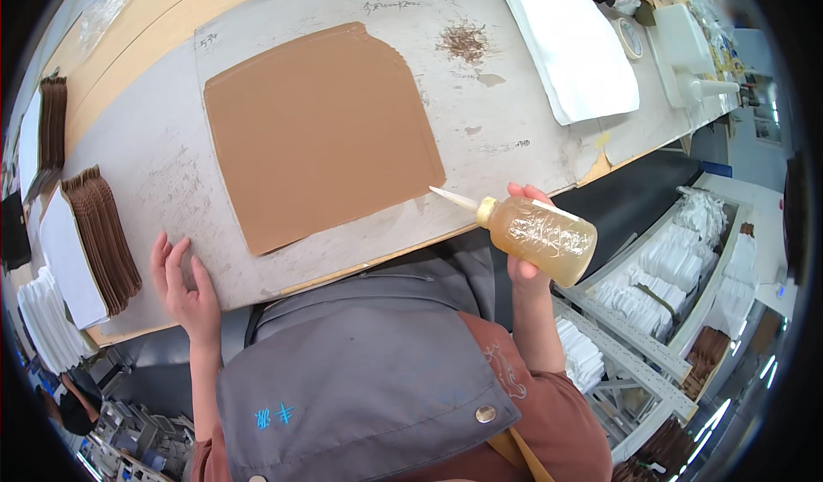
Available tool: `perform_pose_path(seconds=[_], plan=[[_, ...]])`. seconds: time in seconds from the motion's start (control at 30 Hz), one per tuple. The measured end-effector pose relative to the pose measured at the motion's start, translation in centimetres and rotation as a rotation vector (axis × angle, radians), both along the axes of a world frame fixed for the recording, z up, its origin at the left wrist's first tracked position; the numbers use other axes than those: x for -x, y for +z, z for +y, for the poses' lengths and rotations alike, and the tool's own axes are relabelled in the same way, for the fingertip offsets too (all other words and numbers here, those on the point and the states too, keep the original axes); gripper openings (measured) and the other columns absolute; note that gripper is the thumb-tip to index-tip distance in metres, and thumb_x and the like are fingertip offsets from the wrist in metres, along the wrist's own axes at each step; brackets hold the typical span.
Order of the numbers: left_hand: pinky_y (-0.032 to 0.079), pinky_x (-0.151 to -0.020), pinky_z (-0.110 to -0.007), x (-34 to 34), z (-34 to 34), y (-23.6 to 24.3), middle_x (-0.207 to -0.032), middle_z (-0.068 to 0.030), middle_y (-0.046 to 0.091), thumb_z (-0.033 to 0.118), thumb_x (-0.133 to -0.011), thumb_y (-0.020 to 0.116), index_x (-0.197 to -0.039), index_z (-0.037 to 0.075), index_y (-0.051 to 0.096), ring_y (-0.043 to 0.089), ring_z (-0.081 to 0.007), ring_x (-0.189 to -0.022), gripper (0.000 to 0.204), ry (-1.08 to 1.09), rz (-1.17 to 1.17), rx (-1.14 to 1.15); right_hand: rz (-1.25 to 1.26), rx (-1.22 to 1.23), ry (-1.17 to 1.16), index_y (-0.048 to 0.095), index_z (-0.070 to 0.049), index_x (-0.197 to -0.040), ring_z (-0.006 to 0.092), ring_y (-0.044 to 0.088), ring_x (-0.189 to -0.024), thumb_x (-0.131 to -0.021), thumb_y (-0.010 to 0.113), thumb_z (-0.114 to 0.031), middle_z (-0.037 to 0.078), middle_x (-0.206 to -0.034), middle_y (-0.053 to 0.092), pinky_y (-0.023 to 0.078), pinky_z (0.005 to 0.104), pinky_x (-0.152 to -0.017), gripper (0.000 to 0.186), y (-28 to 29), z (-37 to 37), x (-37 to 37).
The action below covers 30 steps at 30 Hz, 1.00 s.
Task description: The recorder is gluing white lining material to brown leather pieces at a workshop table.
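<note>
My right hand [523, 268] is wrapped round a clear squeeze bottle [553, 237] of amber liquid, probably glue. The bottle is tilted to the left, and its pale pointed nozzle [454, 197] ends close to the near right corner of a brown sheet stack [321, 139]. Whether the tip touches that corner, I cannot tell. The sheets lie flat on the grey table, their right and far edges slightly stepped. At the table's near left part, my left hand [184, 285] rests with fingers apart and holds nothing, left of the brown stack.
Bundles of brown pieces [99, 242] with white covers stand at the left edge. A white sheet stack [574, 53], a tape roll [628, 38] and a white plastic container [686, 53] sit at the far right. Beyond the table's right edge is a rack [634, 353] with white bundles.
</note>
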<state>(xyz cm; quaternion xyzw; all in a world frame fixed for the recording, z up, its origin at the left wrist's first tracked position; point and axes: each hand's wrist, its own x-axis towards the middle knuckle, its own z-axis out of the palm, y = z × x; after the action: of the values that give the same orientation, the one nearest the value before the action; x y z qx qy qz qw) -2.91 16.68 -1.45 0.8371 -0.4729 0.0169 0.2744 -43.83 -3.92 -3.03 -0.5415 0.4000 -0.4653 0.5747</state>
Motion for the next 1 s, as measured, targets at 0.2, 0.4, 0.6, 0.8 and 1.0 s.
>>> perform_pose_path(seconds=[0.2, 0.4, 0.6, 0.8, 1.0], plan=[[0.045, -0.107, -0.042, -0.1, 0.1, -0.2, -0.145, -0.0174, 0.053, -0.002, -0.093, 0.061, -0.12, 0.001, 0.068, 0.056, -0.0333, -0.128, 0.028, 0.012, 0.013, 0.012, -0.077, -0.025, 0.023, 0.047, 0.004, -0.144, 0.0239, 0.06, -0.124, -0.056, 0.09, -0.066, 0.021, -0.138, 0.06, 0.051, 0.0368, -0.103, 0.12, 0.3, 1.1, -2.6], [0.047, -0.107, -0.042, -0.3, 0.1, -0.2, -0.141, -0.0178, 0.056, -0.001, -0.091, 0.064, -0.115, 0.0, 0.069, 0.057, -0.0327, -0.127, 0.025, -0.011, -0.018, 0.044, -0.061, 0.041, 0.136, 0.048, 0.003, -0.144, 0.0236, 0.061, -0.123, -0.056, 0.091, -0.065, 0.02, -0.137, 0.061, 0.051, 0.0361, -0.102, 0.119, -0.2, 1.6, -4.2], [0.046, -0.109, -0.042, -0.4, 0.1, 0.0, -0.142, -0.0181, 0.056, -0.004, -0.09, 0.063, -0.117, 0.001, 0.068, 0.057, -0.0327, -0.129, 0.027, -0.05, 0.013, 0.063, -0.086, 0.136, 0.262, 0.049, 0.002, -0.144, 0.0233, 0.062, -0.12, -0.058, 0.092, -0.064, 0.019, -0.137, 0.062, 0.053, 0.0354, -0.099, 0.116, -0.3, 2.1, -6.5], [0.048, -0.107, -0.042, -0.4, 0.3, 0.2, -0.138, -0.0187, 0.059, -0.004, -0.088, 0.065, -0.114, 0.0, 0.069, 0.06, -0.033, -0.125, 0.027, -0.05, 0.017, 0.067, 0.037, 0.057, 0.345, 0.054, 0.006, -0.139, 0.0259, 0.062, -0.125, -0.058, 0.097, -0.052, 0.019, -0.134, 0.064, 0.052, 0.0363, -0.104, 0.109, 2.2, 3.1, -8.8], [0.05, -0.104, -0.041, -0.2, 0.4, 0.3, -0.137, -0.0189, 0.06, -0.005, -0.087, 0.065, -0.111, 0.0, 0.071, 0.061, -0.0324, -0.122, 0.025, -0.058, 0.056, 0.079, 0.048, 0.075, 0.461, 0.058, 0.007, -0.135, 0.0252, 0.064, -0.122, -0.059, 0.1, -0.042, 0.019, -0.131, 0.067, 0.051, 0.035, -0.105, 0.1, 3.2, 3.4, -11.2]])
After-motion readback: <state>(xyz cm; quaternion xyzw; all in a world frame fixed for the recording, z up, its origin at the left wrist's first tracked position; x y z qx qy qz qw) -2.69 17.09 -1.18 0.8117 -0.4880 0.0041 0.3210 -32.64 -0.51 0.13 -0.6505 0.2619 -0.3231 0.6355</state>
